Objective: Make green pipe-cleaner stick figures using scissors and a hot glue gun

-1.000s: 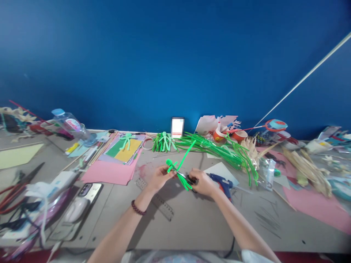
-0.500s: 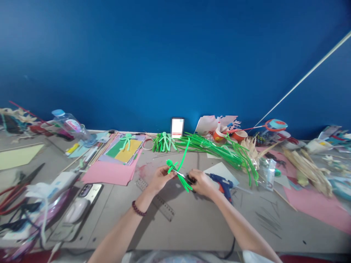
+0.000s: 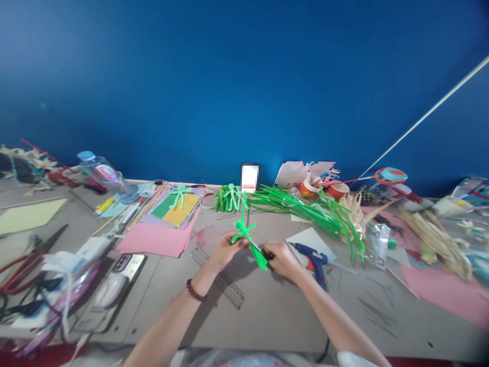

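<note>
My left hand (image 3: 228, 249) pinches a bright green pipe-cleaner figure (image 3: 241, 232) with a round head, crossed arms and long strands hanging down to the right. One thin green strand rises from it toward the back. Dark-handled scissors (image 3: 269, 256) are gripped in my right hand (image 3: 281, 259), their blades lying against the strands below the figure's arms. Finished-looking green figures (image 3: 230, 198) stand in a row behind, and a pale green one (image 3: 179, 197) lies on coloured sheets at the left.
Long green pipe cleaners (image 3: 305, 206) lie along the back. A blue glue gun (image 3: 315, 260) rests right of my right hand. A metal ruler (image 3: 229, 290) lies below my left hand, and pink paper (image 3: 156, 239), a phone (image 3: 132, 265) and a bottle (image 3: 101, 171) are leftward.
The long loose strand has swung from leaning right to nearly upright and further left. The figure has turned slightly in my left hand, and my right hand has shifted a little to the right.
</note>
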